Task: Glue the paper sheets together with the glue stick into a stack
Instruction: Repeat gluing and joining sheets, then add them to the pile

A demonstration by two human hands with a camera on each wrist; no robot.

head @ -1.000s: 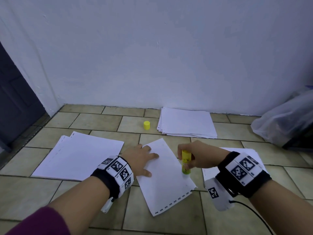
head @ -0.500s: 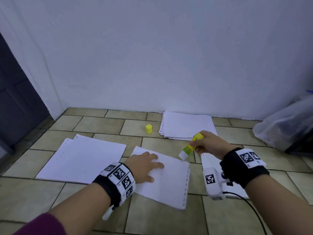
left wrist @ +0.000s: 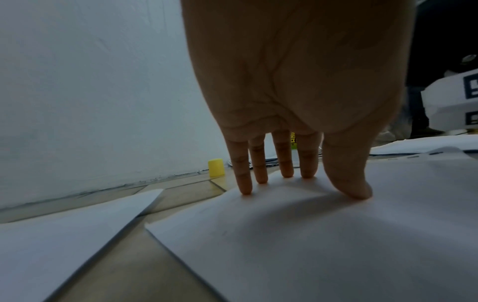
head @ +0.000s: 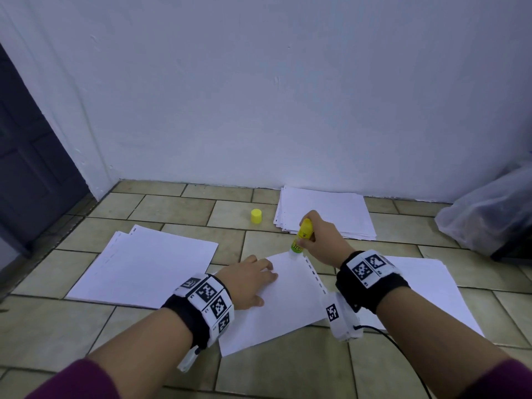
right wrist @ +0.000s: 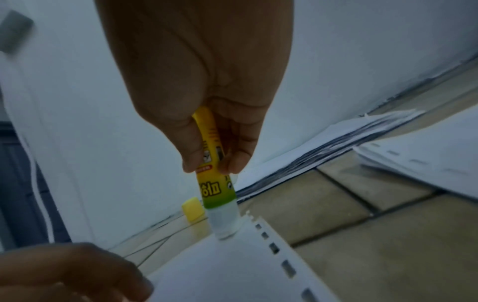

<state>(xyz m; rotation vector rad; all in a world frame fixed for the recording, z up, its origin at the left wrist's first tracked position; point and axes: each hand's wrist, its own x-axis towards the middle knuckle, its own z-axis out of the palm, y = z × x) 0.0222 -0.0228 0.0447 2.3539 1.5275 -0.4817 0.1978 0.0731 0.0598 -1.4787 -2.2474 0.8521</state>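
Sheet (head: 288,300): my left hand (head: 249,280) is lying flat on it, pinning; my right hand (head: 324,240) is gripping the glue stick (head: 302,236) (tip touching the far perforated corner, strip running toward me).

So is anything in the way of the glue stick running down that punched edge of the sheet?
Nothing visible. The glue stick in the right hand already touches the sheet at its far corner. The left hand presses the sheet well to the side, off that edge.

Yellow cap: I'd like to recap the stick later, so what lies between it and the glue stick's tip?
Only bare floor tile separates the yellow cap from the glue stick, as the head view shows.
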